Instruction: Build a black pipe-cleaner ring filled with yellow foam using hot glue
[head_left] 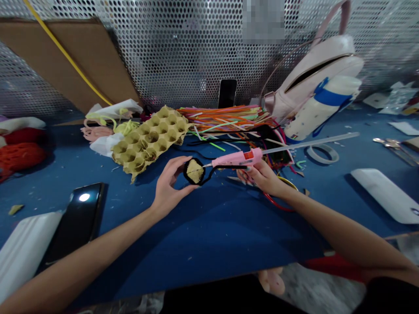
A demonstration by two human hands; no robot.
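Note:
My left hand (168,187) is closed round a small yellowish cardboard piece (195,171) with a black fuzzy strip (211,174) around its edge. In my right hand (260,174) is a pink glue gun (234,159), its metal tip at the right side of the cardboard piece. A long clear glue stick (310,141) sticks out of the gun's back. The loose part of the black strip runs from the piece to my right fingers, just under the gun. Scissors (237,179) lie partly hidden beneath my right hand.
An egg carton (152,139) lies left of a pile of coloured pipe cleaners (225,120). Behind stand a phone (227,92), a bottle (321,109) and a pale bag (314,72). A tape roll (323,154) and white case (384,196) are right, a black phone (78,216) left.

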